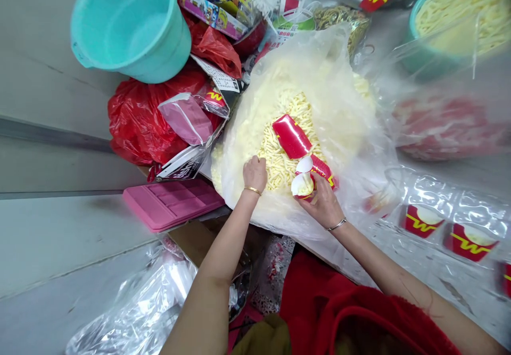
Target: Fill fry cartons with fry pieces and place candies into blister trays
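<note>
My right hand [326,206] grips a small red-and-white french fry carton [296,186], tilted so its white mouth shows, with some pale yellow pieces inside. My left hand [255,173] is closed, knuckles up, at the near left edge of a pile of pale yellow fry-shaped pieces [275,171]. Whatever its fingers hold is hidden. The pile lies in a large clear plastic bag [339,126], spread open. On top of the pile rest more red cartons [293,137], one of them just beyond my right hand.
A turquoise bucket [131,19] stands at the back left above red plastic bags [139,121]. A pink tray [171,203] juts out at the left. Filled cartons in clear wrapping [423,221] lie at the right. Another tub of yellow pieces [463,14] sits at the far right.
</note>
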### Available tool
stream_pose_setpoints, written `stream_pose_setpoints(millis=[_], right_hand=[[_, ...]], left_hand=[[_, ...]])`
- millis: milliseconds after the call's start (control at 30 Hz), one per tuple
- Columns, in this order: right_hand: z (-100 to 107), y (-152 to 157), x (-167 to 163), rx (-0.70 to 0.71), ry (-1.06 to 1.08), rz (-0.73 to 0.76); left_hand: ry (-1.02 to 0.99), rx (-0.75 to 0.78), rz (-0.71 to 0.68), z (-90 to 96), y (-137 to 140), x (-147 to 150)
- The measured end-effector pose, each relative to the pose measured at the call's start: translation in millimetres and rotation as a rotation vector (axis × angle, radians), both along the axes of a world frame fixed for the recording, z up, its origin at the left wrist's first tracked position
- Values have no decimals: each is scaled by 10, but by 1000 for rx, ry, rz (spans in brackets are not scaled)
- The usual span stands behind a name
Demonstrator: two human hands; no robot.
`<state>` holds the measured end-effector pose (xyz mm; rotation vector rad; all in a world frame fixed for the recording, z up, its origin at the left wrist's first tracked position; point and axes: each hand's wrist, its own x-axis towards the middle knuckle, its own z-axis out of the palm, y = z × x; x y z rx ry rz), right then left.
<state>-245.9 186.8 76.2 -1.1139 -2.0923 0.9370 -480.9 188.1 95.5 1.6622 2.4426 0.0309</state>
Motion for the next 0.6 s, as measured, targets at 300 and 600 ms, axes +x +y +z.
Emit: stream_pose_setpoints(millis=[300,600], right_hand=[[35,74,-44,-9,-21,-5],[107,110,-208,49,-17,27]], left_hand=[[-1345,295,501,332,-66,-11],[-1618,74,394,588,-83,341]])
